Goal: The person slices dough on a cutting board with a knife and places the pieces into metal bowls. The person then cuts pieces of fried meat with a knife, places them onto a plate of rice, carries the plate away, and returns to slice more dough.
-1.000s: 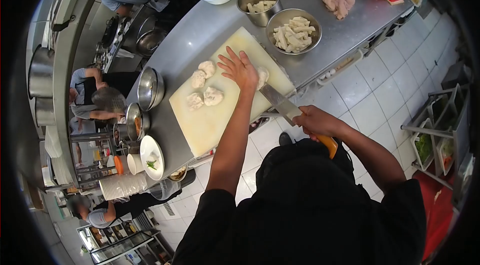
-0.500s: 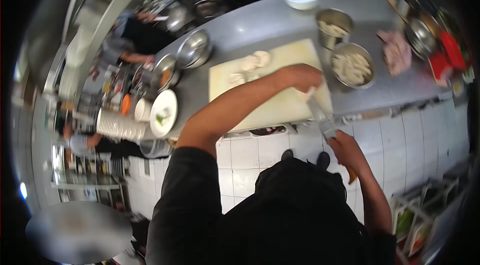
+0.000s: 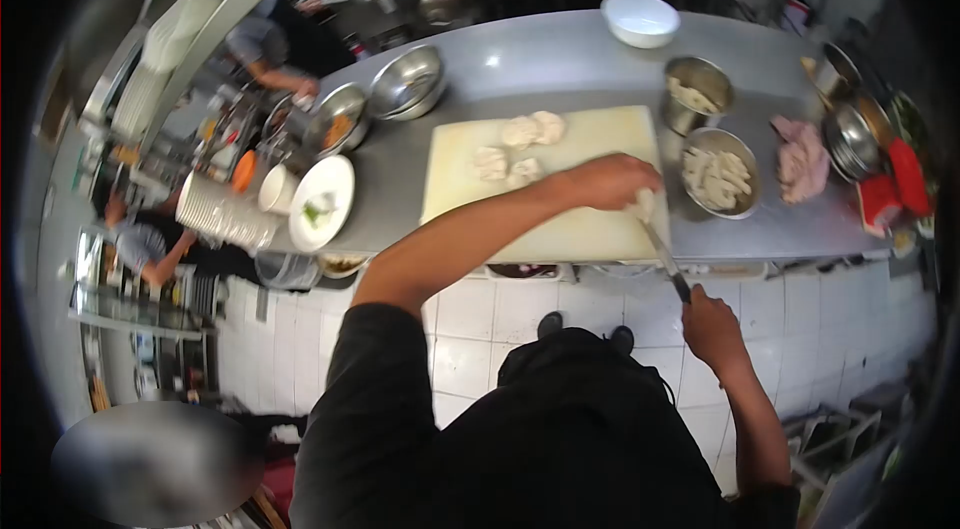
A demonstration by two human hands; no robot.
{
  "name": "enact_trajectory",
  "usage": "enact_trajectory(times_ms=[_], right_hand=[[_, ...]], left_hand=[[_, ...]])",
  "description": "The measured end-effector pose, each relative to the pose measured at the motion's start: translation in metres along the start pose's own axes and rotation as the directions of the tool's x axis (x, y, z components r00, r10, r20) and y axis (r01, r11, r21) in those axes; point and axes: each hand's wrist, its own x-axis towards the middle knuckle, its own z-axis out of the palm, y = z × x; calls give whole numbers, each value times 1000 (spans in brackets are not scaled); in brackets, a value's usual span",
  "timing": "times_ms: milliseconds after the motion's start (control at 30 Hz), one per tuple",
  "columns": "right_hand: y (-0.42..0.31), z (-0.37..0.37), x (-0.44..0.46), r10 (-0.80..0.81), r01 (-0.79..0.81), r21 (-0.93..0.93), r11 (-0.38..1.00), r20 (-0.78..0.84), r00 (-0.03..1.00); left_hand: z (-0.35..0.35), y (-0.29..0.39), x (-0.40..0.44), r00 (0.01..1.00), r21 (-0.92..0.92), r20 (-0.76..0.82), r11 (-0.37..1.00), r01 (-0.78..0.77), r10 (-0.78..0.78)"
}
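Across the right part of the pale cutting board (image 3: 545, 229) reaches my left hand (image 3: 617, 180), its fingers curled at a small whitish piece (image 3: 645, 201) by the knife tip. Whether the fingers grip that piece is hard to see. My right hand (image 3: 711, 324) is closed round the handle of a knife (image 3: 664, 254), whose blade points up and left to the board's right edge. Several pale lumps (image 3: 523, 172) lie on the upper left of the board. Right of the board stands a steel bowl of pale strips (image 3: 718, 171), with a steel pot (image 3: 697, 94) behind it.
A white bowl (image 3: 640, 21) stands at the counter's back. Pink cloth (image 3: 800, 161) and a red scale (image 3: 878, 206) are at right. Steel bowls (image 3: 408, 84), an oval white plate (image 3: 322, 203) and stacked containers (image 3: 222, 214) stand at left. Co-workers (image 3: 270, 47) are beyond.
The view has turned and shifted. My left hand, spread over the board a second ago, has curled by the knife tip. My right hand still holds the knife, now angled more steeply.
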Motion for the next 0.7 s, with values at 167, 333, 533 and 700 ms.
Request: enact_trajectory(times_ms=[167,333,533,700], right_hand=[[5,7,-4,85,-87,103,991,28,996],[-2,5,-14,192,-219,325,920,114,975],[7,15,-36,244,-181,504,844,-62,968],[16,14,-19,221,-163,572,804,-33,975]], left_hand=[[-50,-4,31,902,-242,-235,920,307,-363],[-39,-30,49,654,-665,-172,576,475,-737],[28,-52,29,279,-896,-29,149,419,-960],[57,-61,19,108,-895,-127,161,416,-986]])
